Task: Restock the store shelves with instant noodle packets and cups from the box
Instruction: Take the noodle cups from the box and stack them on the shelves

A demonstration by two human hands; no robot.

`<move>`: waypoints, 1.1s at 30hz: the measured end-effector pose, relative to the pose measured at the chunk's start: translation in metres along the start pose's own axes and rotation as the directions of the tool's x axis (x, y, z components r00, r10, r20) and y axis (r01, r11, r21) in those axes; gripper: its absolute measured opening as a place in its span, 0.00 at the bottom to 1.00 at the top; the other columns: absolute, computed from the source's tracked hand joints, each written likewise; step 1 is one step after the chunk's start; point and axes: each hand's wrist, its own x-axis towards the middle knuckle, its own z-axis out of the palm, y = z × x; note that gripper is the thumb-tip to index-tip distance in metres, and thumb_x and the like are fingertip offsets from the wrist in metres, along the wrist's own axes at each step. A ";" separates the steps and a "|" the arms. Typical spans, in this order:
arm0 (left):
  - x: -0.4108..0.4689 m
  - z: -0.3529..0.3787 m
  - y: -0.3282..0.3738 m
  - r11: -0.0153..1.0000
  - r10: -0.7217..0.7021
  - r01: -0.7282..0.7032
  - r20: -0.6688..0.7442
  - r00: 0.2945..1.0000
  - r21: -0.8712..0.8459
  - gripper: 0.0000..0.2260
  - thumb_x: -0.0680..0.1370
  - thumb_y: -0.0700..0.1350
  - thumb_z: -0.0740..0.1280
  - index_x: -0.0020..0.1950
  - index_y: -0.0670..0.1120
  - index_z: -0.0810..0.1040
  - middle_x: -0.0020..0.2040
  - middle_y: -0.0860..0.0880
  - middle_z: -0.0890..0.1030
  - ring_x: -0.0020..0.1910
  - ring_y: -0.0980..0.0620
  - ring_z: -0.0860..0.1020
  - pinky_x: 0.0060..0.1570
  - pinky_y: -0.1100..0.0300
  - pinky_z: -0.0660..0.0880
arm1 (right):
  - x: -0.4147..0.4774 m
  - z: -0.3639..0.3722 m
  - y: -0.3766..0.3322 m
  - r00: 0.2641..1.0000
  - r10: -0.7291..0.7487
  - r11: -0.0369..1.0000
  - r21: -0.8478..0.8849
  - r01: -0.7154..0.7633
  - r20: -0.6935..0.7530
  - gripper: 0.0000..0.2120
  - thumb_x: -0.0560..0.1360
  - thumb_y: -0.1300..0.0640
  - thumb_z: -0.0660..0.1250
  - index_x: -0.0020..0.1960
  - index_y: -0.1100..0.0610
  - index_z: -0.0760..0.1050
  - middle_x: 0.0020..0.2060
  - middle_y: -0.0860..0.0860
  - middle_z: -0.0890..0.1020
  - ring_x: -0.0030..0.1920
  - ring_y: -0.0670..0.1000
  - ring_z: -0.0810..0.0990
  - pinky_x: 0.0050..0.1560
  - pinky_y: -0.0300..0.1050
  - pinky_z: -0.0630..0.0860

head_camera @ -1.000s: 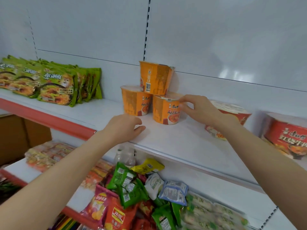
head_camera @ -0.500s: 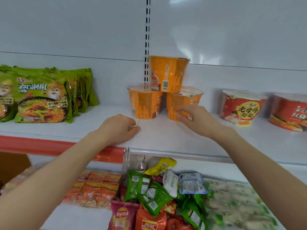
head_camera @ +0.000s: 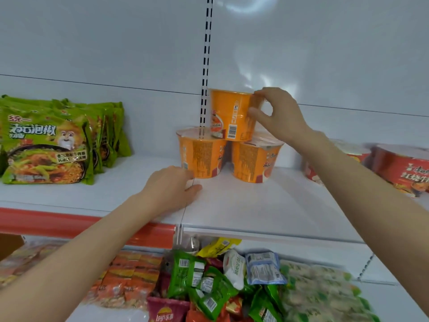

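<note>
Three orange noodle cups stand in a small pyramid on the white shelf (head_camera: 255, 205). The top cup (head_camera: 229, 112) sits upside down on the two lower ones. My right hand (head_camera: 276, 115) grips the top cup's right side, thumb in front and fingers at the upper rim. The lower left cup (head_camera: 200, 154) and lower right cup (head_camera: 254, 159) stand upright. My left hand (head_camera: 171, 189) rests on the shelf, fingertips touching the base of the lower left cup.
Green noodle packets (head_camera: 46, 145) stand in a row at the shelf's left. Red noodle bowls (head_camera: 401, 166) sit at the right, partly behind my right arm. Below, a lower shelf holds mixed snack bags (head_camera: 209, 282). A slotted upright (head_camera: 205, 66) runs up the back wall.
My right hand rose from the lower right cup to the top cup and took hold of it. My left hand slid forward to the lower left cup's base.
</note>
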 end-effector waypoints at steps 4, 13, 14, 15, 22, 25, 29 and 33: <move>0.032 -0.015 0.016 0.996 -0.074 0.055 -0.305 0.950 -0.069 0.22 0.75 0.56 0.63 0.63 0.43 0.71 0.60 0.43 0.73 0.57 0.43 0.72 0.49 0.52 0.71 | 0.031 0.009 0.001 0.985 0.096 0.992 0.071 -0.107 0.140 0.35 0.71 0.43 0.68 0.72 0.54 0.60 0.70 0.55 0.66 0.69 0.55 0.65 0.67 0.49 0.64; 0.089 0.000 0.024 0.988 -0.068 0.100 -0.246 0.967 0.118 0.23 0.75 0.57 0.63 0.65 0.46 0.70 0.60 0.42 0.74 0.60 0.41 0.72 0.61 0.48 0.66 | 0.041 0.012 0.013 0.992 0.036 0.981 0.187 -0.058 0.119 0.21 0.72 0.48 0.69 0.61 0.58 0.74 0.54 0.55 0.80 0.53 0.52 0.77 0.51 0.45 0.72; 0.090 0.000 0.019 0.994 -0.047 0.068 -0.240 0.970 0.082 0.20 0.76 0.55 0.63 0.64 0.46 0.73 0.58 0.42 0.75 0.59 0.41 0.71 0.60 0.49 0.65 | 0.040 0.010 0.016 0.994 0.037 0.977 0.204 -0.058 0.105 0.21 0.72 0.48 0.69 0.61 0.58 0.74 0.54 0.55 0.80 0.53 0.51 0.76 0.51 0.44 0.72; 0.089 -0.001 0.014 1.000 -0.025 0.029 -0.237 0.971 0.011 0.18 0.76 0.52 0.64 0.63 0.46 0.74 0.57 0.42 0.75 0.58 0.40 0.72 0.60 0.50 0.65 | 0.040 0.008 0.018 0.995 0.038 0.973 0.224 -0.058 0.093 0.21 0.72 0.49 0.69 0.61 0.58 0.74 0.55 0.54 0.80 0.52 0.50 0.76 0.50 0.43 0.72; 0.076 -0.022 -0.032 0.934 -0.010 -0.001 -0.031 0.999 -0.358 0.18 0.71 0.47 0.69 0.60 0.47 0.73 0.59 0.49 0.76 0.59 0.47 0.73 0.61 0.53 0.67 | 0.042 0.003 0.027 0.998 0.018 0.962 0.270 -0.034 0.059 0.21 0.71 0.48 0.70 0.61 0.56 0.74 0.54 0.54 0.80 0.55 0.52 0.76 0.55 0.46 0.72; 0.077 -0.026 -0.024 0.942 -0.026 0.010 -0.044 0.999 -0.334 0.28 0.66 0.58 0.69 0.64 0.49 0.71 0.57 0.50 0.74 0.57 0.49 0.72 0.56 0.57 0.68 | 0.043 0.003 0.025 0.998 0.004 0.958 0.286 -0.021 0.059 0.22 0.71 0.48 0.70 0.61 0.57 0.74 0.55 0.54 0.80 0.51 0.49 0.76 0.54 0.44 0.72; 0.084 -0.021 -0.010 0.988 0.073 -0.090 -0.128 0.989 -0.128 0.24 0.72 0.52 0.70 0.68 0.52 0.71 0.58 0.41 0.73 0.57 0.43 0.71 0.55 0.56 0.65 | 0.044 0.004 0.026 0.997 -0.011 0.956 0.293 -0.010 0.071 0.23 0.71 0.48 0.69 0.62 0.56 0.73 0.56 0.54 0.79 0.51 0.47 0.75 0.52 0.41 0.72; 0.082 -0.022 -0.016 0.985 0.085 -0.098 -0.096 0.992 -0.138 0.19 0.76 0.43 0.65 0.66 0.52 0.72 0.63 0.45 0.74 0.63 0.47 0.70 0.63 0.53 0.58 | 0.044 0.002 0.028 0.998 -0.012 0.959 0.282 -0.007 0.067 0.24 0.71 0.47 0.69 0.63 0.56 0.73 0.57 0.54 0.79 0.55 0.51 0.76 0.53 0.42 0.72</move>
